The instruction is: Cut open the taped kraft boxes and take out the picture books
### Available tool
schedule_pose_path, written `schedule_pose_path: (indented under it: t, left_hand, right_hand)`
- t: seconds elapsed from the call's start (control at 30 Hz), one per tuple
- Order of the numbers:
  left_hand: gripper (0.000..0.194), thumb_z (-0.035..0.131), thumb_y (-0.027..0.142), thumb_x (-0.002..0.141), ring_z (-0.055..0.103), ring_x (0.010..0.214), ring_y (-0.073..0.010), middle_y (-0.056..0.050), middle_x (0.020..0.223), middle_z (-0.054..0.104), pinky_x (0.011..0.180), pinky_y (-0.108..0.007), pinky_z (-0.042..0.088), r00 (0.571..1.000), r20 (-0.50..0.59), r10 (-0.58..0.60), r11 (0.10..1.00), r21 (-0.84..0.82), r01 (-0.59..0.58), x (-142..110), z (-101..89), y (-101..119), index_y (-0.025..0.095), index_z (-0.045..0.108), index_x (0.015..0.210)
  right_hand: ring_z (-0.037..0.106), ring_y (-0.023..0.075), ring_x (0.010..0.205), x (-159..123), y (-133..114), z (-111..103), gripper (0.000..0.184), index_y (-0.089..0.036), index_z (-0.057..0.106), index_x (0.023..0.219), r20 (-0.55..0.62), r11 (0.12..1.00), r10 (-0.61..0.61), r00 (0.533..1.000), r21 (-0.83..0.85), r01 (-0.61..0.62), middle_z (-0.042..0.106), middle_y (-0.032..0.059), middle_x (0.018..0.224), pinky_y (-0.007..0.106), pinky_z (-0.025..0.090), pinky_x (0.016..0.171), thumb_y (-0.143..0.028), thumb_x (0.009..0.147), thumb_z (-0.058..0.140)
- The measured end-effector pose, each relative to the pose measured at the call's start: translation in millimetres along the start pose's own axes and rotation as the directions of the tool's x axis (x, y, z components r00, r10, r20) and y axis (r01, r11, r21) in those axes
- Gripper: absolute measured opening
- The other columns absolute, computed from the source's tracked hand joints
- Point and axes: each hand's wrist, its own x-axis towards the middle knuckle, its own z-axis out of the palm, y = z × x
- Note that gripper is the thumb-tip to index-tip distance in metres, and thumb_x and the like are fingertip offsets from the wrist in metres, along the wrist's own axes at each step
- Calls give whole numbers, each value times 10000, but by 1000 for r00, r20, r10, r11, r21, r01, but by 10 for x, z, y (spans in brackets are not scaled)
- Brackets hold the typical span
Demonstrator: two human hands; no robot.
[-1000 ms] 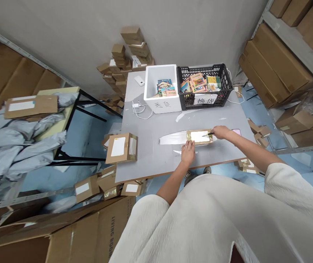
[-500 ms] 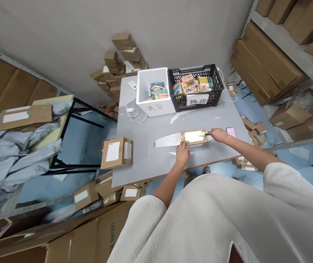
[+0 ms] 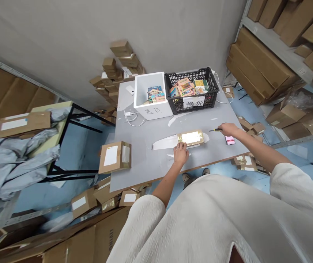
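On the table lies a small cardboard box (image 3: 197, 137) with a bright white label and shiny tape on top. My left hand (image 3: 181, 152) presses its bent fingers over the box's near left edge, holding it down. Away to the right of the box, my right hand (image 3: 229, 130) is closed around a slim black-and-yellow tool (image 3: 216, 129) with a thin blade-like tip pointing left. A flattened white wrapper or strip (image 3: 164, 143) sticks out to the left of the box. Just below my right hand lies a phone (image 3: 230, 140) with a lit pink screen.
A white foam bin (image 3: 154, 112) and a black crate (image 3: 193, 106), both holding books, stand at the back of the table (image 3: 140, 160). Another cardboard box (image 3: 114, 157) sits on the left edge. A white cable (image 3: 137, 117) lies behind it. Boxes and grey parcels (image 3: 27, 151) surround the table.
My right hand has drawn the tool off the box's label and moved it right, clear of the box. My left hand stays on the box. The view has shifted slightly.
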Motion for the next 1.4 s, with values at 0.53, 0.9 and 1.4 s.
schedule_pose_path:
  t: [0.53, 0.9, 1.4]
  left_hand:
    - [506, 731, 444, 976, 545, 1405, -356, -173, 1433, 643, 1168, -468, 345, 963, 253, 94, 995, -5, -96, 952, -245, 444, 216, 556, 1393]
    - [521, 825, 386, 909, 476, 1444, -346, -147, 1484, 550, 1160, -457, 359, 975, 204, 82, 996, -2, -84, 909, -165, 431, 250, 574, 1345]
    - [514, 819, 340, 934, 522, 1422, -331, -144, 1473, 572, 1197, -445, 321, 983, 167, 72, 997, -26, -69, 780, -134, 430, 251, 555, 1366]
  right_hand:
    - [708, 210, 889, -174, -67, 587, 342, -203, 792, 1241, -9, 861, -8, 1000, 508, 11, 819, 58, 976, 253, 471, 745, -383, 1057, 567]
    - [727, 223, 991, 189, -71, 553, 341, -251, 797, 1287, -28, 926, -126, 992, 355, 128, 825, 62, 1164, 255, 460, 783, -415, 1054, 610]
    - [712, 208, 868, 681, -168, 336, 287, -231, 804, 1072, 215, 930, -277, 937, 305, 205, 799, 65, 976, 284, 497, 793, -379, 1014, 565]
